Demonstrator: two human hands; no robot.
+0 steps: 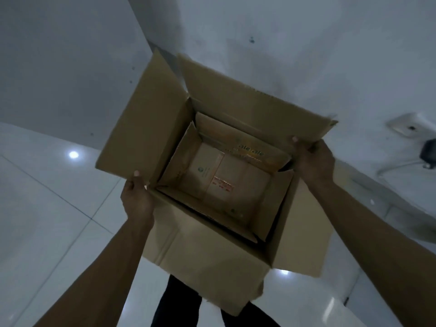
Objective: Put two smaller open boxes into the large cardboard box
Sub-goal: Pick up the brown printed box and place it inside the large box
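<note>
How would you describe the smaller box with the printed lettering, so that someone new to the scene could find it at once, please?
Start at the large cardboard box that the left hand and right hand hold by its open flaps. Look down inside it for the smaller open box nested there. It alone carries "ale ale" lettering on its far flap.

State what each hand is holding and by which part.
Both hold the large cardboard box by its open flaps. The left hand grips the near corner of the left flap; the right hand grips the right end of the far flap.
</note>
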